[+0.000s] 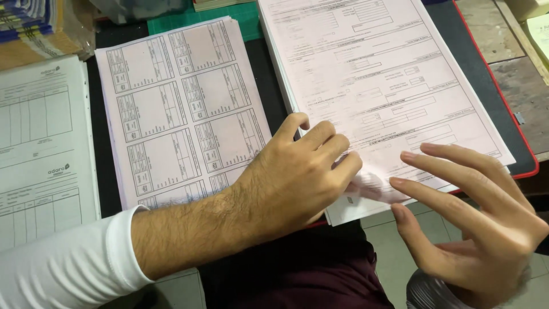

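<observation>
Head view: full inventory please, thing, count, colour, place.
pink form stack: one stack, pale pink, right of centre, near edge overhanging the mat
pink label-sheet stack: one stack, pale pink with printed grids, left of centre
white form stack: one stack, white, far left
black mat: one, black with red edge, under the pink stacks
green cutting mat: one, green, top centre, mostly covered
wooden tabletop: one, brown, far right
tiled floor: pale tiles, bottom
white sleeve: one, on the left arm
left hand: fingers pressed on the pink form stack's near corner
right hand: fingers spread at the same corner; contact unclear from blur
</observation>
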